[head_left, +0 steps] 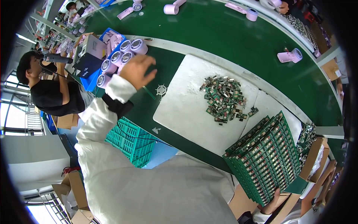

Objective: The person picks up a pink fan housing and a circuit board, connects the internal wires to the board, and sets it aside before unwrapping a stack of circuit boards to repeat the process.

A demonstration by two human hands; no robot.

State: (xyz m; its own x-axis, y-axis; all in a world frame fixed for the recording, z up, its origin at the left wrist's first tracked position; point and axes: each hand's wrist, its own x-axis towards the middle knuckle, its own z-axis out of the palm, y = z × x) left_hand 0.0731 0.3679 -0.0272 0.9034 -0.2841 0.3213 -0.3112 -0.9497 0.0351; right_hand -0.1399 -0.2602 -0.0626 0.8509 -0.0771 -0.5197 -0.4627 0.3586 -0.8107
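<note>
Because the stack of green circuit boards (263, 156) leans at a slant over the right end of the white foam slab (179, 108), its edges slightly fanned on the left, it would probably handle best with a firm hold on the rim and the sheets squared up. Pinching across the small raised parts seems worth avoiding, and a second support under the opposite edge would likely stop the sheets sliding. Care is also wise around the heap of small boards (223, 99) on the slab, which a low sweep could scatter.

The right hand (273, 201) grips the stack at its lower edge, near the bottom of the view; its fingers are partly hidden by the boards. The left hand (138, 71) is empty and open, fingers spread and pointing right, over the worktop (143, 106) by the purple cylinders (108, 66); whether it touches them, I cannot tell. The left arm bends outward at the elbow.
</note>
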